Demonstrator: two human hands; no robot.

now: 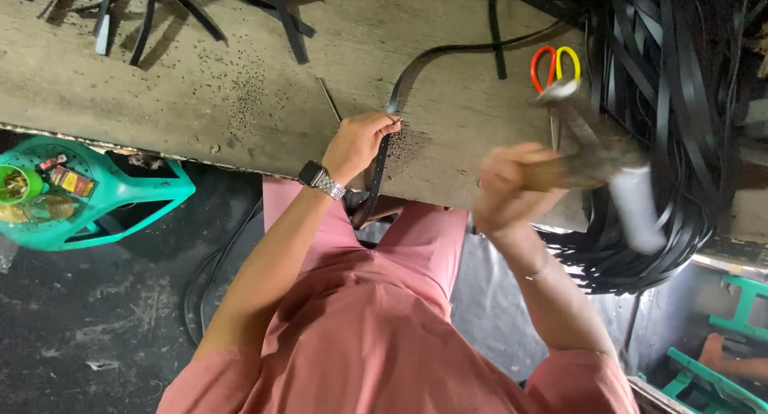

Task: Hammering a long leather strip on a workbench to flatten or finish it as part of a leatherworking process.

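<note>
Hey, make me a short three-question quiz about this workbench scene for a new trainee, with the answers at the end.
1. True or false: the left hand pins a black strap against the bench.
2. What does the right hand hold?
A. scissors
B. a hammer
C. a green stool
3. Fill in: the scissors lying on the bench have one red handle loop and one ______ loop.

Key:
1. True. The strap runs under the left hand and hangs over the bench edge.
2. B. The hammer is raised and motion-blurred.
3. Yellow.
</note>
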